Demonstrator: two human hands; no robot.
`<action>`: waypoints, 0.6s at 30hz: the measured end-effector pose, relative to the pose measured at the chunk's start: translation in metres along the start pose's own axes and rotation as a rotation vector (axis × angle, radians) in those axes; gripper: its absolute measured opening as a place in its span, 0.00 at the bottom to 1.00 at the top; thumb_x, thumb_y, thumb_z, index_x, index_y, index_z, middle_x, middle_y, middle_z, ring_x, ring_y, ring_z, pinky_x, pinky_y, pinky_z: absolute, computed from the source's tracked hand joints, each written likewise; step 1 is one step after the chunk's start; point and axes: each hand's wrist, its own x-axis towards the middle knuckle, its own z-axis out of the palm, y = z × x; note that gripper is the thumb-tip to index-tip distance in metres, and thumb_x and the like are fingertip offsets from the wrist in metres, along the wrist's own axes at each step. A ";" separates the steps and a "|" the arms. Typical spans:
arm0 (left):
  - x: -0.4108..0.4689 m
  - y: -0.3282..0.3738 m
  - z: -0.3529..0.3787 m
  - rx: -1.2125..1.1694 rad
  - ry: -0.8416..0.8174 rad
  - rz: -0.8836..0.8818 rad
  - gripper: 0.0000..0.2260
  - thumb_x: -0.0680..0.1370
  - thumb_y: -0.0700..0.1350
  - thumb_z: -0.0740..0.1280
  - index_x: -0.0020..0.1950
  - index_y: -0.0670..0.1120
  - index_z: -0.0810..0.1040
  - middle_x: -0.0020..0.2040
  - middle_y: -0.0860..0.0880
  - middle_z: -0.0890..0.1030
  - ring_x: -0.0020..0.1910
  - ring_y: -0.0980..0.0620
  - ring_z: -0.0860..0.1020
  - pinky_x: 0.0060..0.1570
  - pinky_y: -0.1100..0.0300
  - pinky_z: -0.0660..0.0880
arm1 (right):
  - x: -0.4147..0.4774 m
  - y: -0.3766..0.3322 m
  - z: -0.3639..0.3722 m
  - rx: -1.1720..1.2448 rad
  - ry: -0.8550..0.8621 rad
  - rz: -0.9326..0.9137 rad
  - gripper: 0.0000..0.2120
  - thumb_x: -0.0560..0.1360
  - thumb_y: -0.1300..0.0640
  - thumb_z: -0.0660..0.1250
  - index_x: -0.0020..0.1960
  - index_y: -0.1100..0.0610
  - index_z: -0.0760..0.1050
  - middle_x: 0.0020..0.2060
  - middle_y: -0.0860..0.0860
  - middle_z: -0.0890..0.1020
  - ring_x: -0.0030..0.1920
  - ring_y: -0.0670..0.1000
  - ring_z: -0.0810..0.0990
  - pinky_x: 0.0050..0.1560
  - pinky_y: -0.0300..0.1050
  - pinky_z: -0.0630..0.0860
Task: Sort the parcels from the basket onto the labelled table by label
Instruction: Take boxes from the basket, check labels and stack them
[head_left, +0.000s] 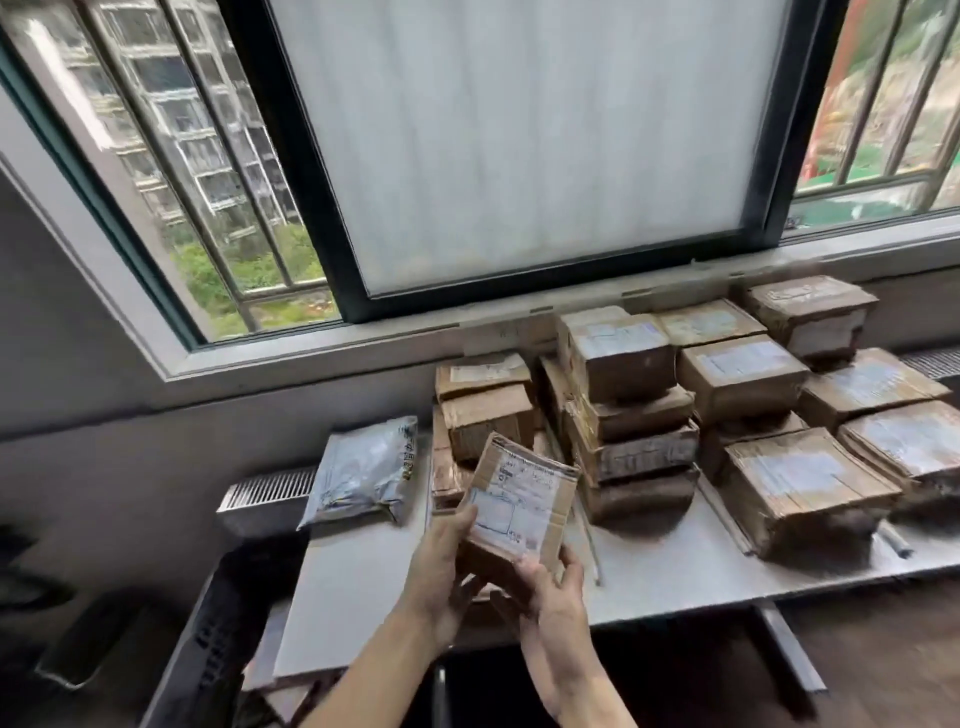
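Label-reading step: both hands, left (441, 561) and right (553, 587), grip a small brown cardboard parcel (519, 499) above the grey tabletop (363, 571); next, placement in its matching stack.

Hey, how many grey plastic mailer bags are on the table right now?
1. The grey bag lies at the far left corner of the table, beside the box stacks. The left hand and right hand hold a cardboard box, not a bag. More could be hidden behind the stacks.

Brown parcel (519, 499) w/ label (496, 512) tilted over table (675, 569); other parcels (631, 415) stacked.
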 end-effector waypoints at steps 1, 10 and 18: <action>0.004 -0.001 0.000 0.014 0.046 -0.018 0.21 0.69 0.54 0.72 0.56 0.44 0.81 0.46 0.45 0.87 0.39 0.52 0.83 0.42 0.56 0.78 | 0.002 0.006 -0.004 0.016 0.006 0.032 0.24 0.81 0.64 0.64 0.72 0.47 0.64 0.62 0.59 0.83 0.53 0.57 0.86 0.49 0.53 0.79; 0.042 0.014 -0.037 0.161 0.084 -0.157 0.14 0.79 0.57 0.68 0.53 0.47 0.84 0.42 0.49 0.86 0.42 0.50 0.80 0.43 0.54 0.71 | 0.042 0.001 -0.013 -0.060 0.096 0.082 0.32 0.70 0.45 0.76 0.70 0.46 0.67 0.60 0.54 0.85 0.62 0.57 0.81 0.58 0.54 0.76; 0.121 0.019 -0.066 0.006 0.123 -0.140 0.21 0.77 0.56 0.71 0.63 0.42 0.80 0.48 0.45 0.87 0.48 0.47 0.80 0.41 0.54 0.73 | 0.101 0.017 -0.008 -0.246 0.191 0.128 0.16 0.79 0.56 0.70 0.66 0.54 0.74 0.58 0.55 0.85 0.58 0.57 0.83 0.56 0.52 0.77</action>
